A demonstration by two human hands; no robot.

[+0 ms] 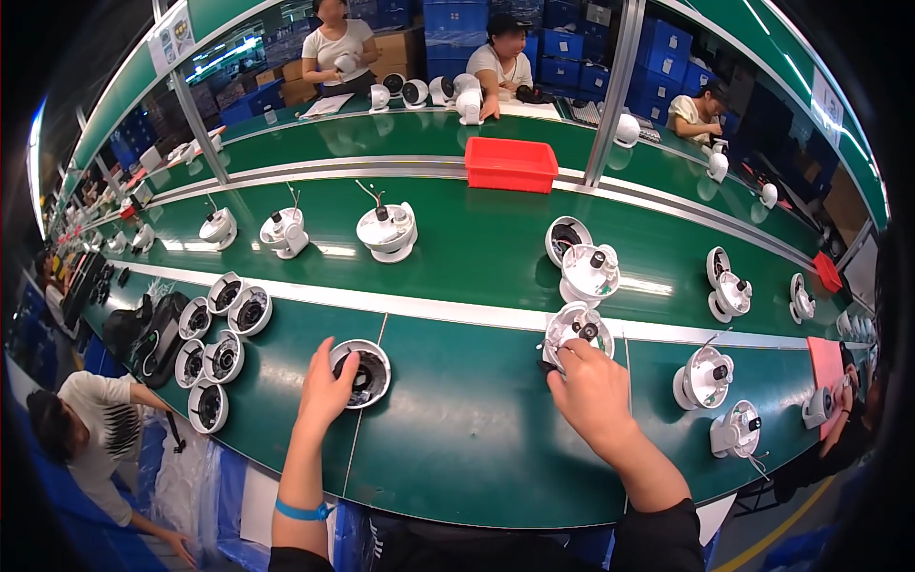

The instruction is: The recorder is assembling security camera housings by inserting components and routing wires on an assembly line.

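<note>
The left hand [329, 386] gripped the round dome housing [362, 373] on the green tabletop [457, 448]; the right hand [593, 389] pinched a white camera base [578, 331] (near the belt's edge).

Bench [457, 448]: deep green, crossed by pale silver-white rails. Round housing [360, 373] under the left hand [327, 386]: white rim, black interior. Dome unit [578, 330] at the right hand [593, 391]: white with black parts. Wristband [303, 512] at 7 o'clock: bright blue. Tray [511, 164] at 12 o'clock: red. Stacked crates [456, 24] beyond it: blue. Flat sheet [825, 360] at 3 o'clock: pinkish red. Right sleeve [658, 539]: black.
</note>
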